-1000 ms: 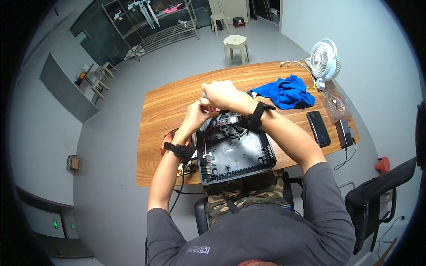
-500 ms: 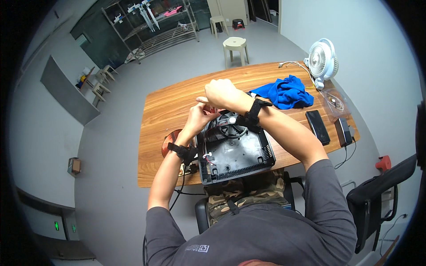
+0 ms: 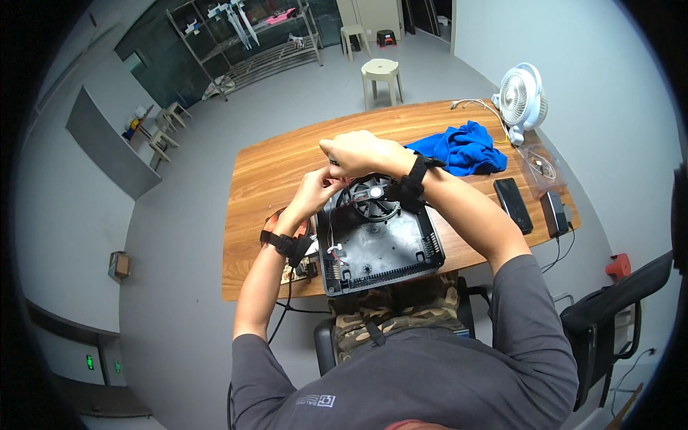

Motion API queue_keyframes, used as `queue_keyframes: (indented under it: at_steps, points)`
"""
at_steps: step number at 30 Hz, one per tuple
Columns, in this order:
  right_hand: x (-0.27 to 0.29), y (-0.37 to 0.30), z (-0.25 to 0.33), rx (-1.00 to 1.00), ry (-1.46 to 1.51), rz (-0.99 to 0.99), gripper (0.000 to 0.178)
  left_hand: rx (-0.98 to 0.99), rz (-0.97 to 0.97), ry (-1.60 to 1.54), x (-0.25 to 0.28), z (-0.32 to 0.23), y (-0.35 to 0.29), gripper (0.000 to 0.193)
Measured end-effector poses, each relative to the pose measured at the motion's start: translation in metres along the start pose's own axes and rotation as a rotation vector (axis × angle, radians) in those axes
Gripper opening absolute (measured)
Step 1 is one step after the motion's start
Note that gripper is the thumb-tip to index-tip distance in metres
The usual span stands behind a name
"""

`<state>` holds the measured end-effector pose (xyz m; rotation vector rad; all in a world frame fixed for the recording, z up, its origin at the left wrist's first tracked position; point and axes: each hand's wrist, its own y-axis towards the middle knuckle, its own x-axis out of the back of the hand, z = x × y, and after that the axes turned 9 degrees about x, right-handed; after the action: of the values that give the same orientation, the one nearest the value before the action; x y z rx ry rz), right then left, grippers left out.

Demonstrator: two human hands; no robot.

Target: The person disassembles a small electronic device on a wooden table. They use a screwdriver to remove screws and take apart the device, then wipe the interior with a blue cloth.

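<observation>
On the table's near edge lies an open black plastic housing (image 3: 387,251), with a round black cooling fan (image 3: 377,201) set in its far part. My left hand (image 3: 315,193) is closed in a pinch at the housing's far left corner; a bit of something thin and reddish shows by its fingertips. Just above and beside it, my right hand (image 3: 362,154) is curled into a fist, and its own fingers hide whatever is inside. Thin wires with a white connector (image 3: 335,249) run down the housing's left side. A copper-coloured disc (image 3: 274,221) sits partly behind my left wrist.
A crumpled blue cloth (image 3: 462,149) lies at the far right, near a white fan (image 3: 519,100). Along the right side are a black phone (image 3: 513,206), a black power adapter (image 3: 554,213) and a clear plastic bag (image 3: 541,168). Beside the housing's left edge sits a small circuit board (image 3: 297,272).
My right fist has turned and shifted slightly left and down. My left hand has moved slightly left, still pinched at the same corner. The housing has barely moved.
</observation>
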<state>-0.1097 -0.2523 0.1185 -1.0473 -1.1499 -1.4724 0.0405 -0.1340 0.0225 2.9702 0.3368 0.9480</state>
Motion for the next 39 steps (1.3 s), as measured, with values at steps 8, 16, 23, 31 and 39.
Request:
queue_keyframes:
  at_steps: [8, 16, 23, 31, 39]
  points:
    - [0.001, 0.008, 0.017, -0.179, -0.087, -0.035, 0.045, 0.091, -0.042, 0.165, -0.002, -0.010, 0.006, 0.029]
    - [-0.010, 0.011, 0.006, -0.145, -0.106, -0.083, 0.035, 0.073, -0.166, 0.047, -0.011, -0.006, 0.008, 0.031]
    - [-0.008, 0.005, 0.001, 0.039, -0.005, -0.056, 0.036, 0.090, -0.087, 0.077, 0.001, -0.012, -0.001, 0.028]
    - [0.001, 0.008, 0.014, -0.123, -0.154, -0.039, 0.035, 0.130, -0.188, 0.127, -0.010, -0.025, 0.006, 0.032]
    - [-0.006, 0.002, -0.004, 0.047, 0.103, -0.027, 0.037, 0.042, -0.110, 0.028, -0.006, -0.005, 0.003, 0.034]
